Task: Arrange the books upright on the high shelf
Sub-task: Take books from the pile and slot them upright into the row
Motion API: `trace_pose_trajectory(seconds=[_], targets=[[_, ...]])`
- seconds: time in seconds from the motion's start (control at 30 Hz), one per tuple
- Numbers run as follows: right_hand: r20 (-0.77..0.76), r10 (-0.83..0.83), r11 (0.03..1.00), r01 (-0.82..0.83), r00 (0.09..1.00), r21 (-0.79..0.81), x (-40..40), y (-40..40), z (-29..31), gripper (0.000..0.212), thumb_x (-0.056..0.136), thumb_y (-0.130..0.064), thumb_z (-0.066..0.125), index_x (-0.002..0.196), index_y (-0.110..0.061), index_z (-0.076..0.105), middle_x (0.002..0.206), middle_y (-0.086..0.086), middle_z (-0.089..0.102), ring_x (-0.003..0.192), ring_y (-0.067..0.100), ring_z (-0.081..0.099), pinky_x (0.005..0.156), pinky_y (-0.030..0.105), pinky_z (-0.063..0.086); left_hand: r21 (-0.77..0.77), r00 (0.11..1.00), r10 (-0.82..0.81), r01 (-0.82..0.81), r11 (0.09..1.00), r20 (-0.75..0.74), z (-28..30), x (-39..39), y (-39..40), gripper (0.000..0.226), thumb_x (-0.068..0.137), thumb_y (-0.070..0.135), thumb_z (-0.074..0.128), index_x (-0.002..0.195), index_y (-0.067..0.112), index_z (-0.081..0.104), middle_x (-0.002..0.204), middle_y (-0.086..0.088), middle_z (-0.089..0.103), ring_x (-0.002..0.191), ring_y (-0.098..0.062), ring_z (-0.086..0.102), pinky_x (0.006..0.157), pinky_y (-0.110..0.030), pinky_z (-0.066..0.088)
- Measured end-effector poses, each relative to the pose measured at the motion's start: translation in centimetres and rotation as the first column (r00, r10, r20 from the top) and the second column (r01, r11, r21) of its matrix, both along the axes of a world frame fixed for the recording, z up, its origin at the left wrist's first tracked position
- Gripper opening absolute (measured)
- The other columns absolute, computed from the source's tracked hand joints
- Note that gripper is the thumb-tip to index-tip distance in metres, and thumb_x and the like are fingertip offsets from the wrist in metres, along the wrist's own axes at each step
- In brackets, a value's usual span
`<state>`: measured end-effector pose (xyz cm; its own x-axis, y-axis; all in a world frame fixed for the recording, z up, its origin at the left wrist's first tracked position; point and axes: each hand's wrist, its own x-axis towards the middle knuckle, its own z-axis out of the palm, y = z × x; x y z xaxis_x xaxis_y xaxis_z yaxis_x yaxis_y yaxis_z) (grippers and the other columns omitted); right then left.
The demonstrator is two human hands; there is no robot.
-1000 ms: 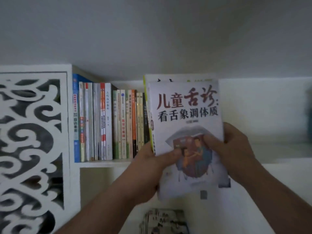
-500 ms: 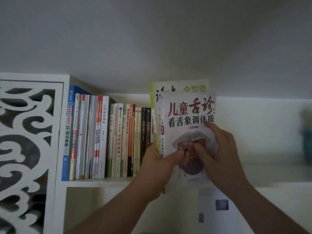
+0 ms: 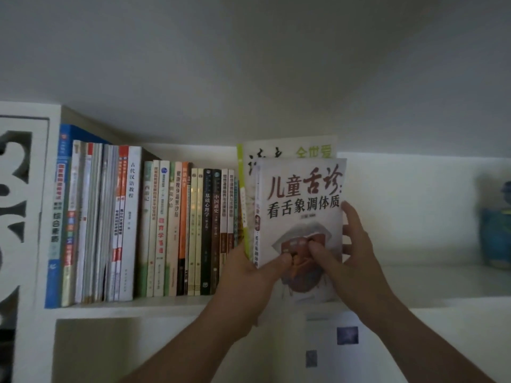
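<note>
Currently two glossy paperbacks, white one (image 3: 301, 205) fronting a green-spined one (image 3: 287, 150), stand at the row's (image 3: 143, 225) right end on the white shelf (image 3: 138, 306) (both hands (image 3: 249, 277) (image 3: 351, 258) pinch them, thumbs on cover).

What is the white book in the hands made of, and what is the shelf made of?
The white book looks like a paperback: a thin, smooth paper cover with printed lettering. The shelf looks like white-painted wood or board, flat and matte; which one can't be told.
</note>
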<state>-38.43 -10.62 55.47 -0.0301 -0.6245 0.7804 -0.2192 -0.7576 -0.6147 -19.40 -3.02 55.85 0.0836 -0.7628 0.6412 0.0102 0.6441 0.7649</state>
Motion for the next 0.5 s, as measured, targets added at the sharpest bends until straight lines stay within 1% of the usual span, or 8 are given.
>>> trace_pose_trajectory(seconds=[0.1,0.2,0.23,0.3,0.37,0.4,0.47,0.5], targets=[[-0.048,0.004,1.000,-0.004,0.999,-0.005,1.7,-0.5,0.1,0.095,0.089,-0.050,0.074,0.164,-0.051,0.015,0.140,-0.004,0.041,0.128,0.020,0.056,0.083,0.021,0.061,-0.014,0.997,0.067,-0.067,0.998,-0.037,0.0,1.4,-0.1,0.035,0.092,0.011,0.077,0.104,0.043,0.076,0.106,0.005,0.080,0.102,-0.018,0.076,0.087,-0.052,0.063],[-0.121,-0.203,0.976,0.190,0.972,-0.106,3.5,-0.6,-0.3,0.093,0.079,-0.076,0.057,0.161,-0.050,0.022,0.139,-0.003,0.032,0.134,0.029,0.044,0.104,0.041,0.052,-0.042,0.989,0.137,-0.139,0.989,-0.051,-0.1,2.6,0.2,0.033,0.090,0.011,0.080,0.105,0.040,0.076,0.105,0.005,0.080,0.101,-0.020,0.077,0.086,-0.051,0.064],[-0.139,-0.253,0.962,0.233,0.957,-0.144,4.0,-0.7,-0.5,0.090,0.079,-0.078,0.055,0.159,-0.051,0.026,0.139,-0.002,0.032,0.133,0.031,0.042,0.106,0.043,0.049,-0.048,0.986,0.157,-0.160,0.986,-0.050,-0.2,2.9,0.5,0.032,0.089,0.010,0.080,0.104,0.038,0.076,0.103,0.006,0.080,0.098,-0.019,0.077,0.083,-0.048,0.065],[-0.127,-0.209,0.973,0.194,0.970,-0.123,5.0,-0.5,-0.8,0.085,0.080,-0.076,0.060,0.156,-0.057,0.026,0.132,-0.001,0.035,0.128,0.030,0.045,0.104,0.042,0.049,-0.059,0.980,0.194,-0.196,0.979,-0.044,-0.3,3.9,1.3,0.033,0.088,0.010,0.081,0.100,0.041,0.074,0.098,0.012,0.080,0.093,-0.013,0.078,0.079,-0.042,0.066],[-0.133,-0.154,0.985,0.142,0.979,-0.096,5.8,-0.3,-0.8,0.082,0.083,-0.077,0.061,0.153,-0.065,0.022,0.126,-0.002,0.035,0.125,0.027,0.046,0.102,0.038,0.048,-0.045,0.970,0.241,-0.243,0.969,-0.039,-0.2,5.3,2.2,0.035,0.087,0.013,0.082,0.097,0.045,0.075,0.099,0.012,0.080,0.092,-0.013,0.078,0.079,-0.046,0.065],[-0.168,-0.182,0.978,0.161,0.969,-0.133,6.1,-0.3,-0.8,0.078,0.086,-0.081,0.056,0.153,-0.066,0.019,0.126,-0.002,0.034,0.125,0.027,0.044,0.103,0.036,0.045,-0.037,0.965,0.257,-0.259,0.965,-0.046,-0.1,6.1,2.8,0.034,0.086,0.013,0.082,0.098,0.045,0.076,0.101,0.008,0.080,0.093,-0.016,0.078,0.081,-0.050,0.064],[-0.214,-0.234,0.963,0.196,0.948,-0.188,6.5,-0.6,-0.2,0.071,0.089,-0.083,0.043,0.154,-0.064,0.022,0.132,-0.001,0.031,0.128,0.029,0.040,0.110,0.038,0.040,-0.035,0.955,0.285,-0.288,0.957,-0.084,0.4,7.9,3.9,0.032,0.086,0.011,0.081,0.105,0.036,0.076,0.103,0.001,0.081,0.094,-0.024,0.078,0.081,-0.056,0.063],[-0.213,-0.236,0.964,0.200,0.948,-0.175,6.5,-0.6,0.4,0.068,0.092,-0.080,0.042,0.155,-0.062,0.025,0.140,0.001,0.030,0.132,0.031,0.037,0.115,0.039,0.036,-0.039,0.944,0.310,-0.316,0.948,-0.110,0.8,8.9,4.4,0.032,0.087,0.010,0.080,0.107,0.033,0.075,0.102,0.000,0.081,0.093,-0.026,0.078,0.080,-0.057,0.063]])
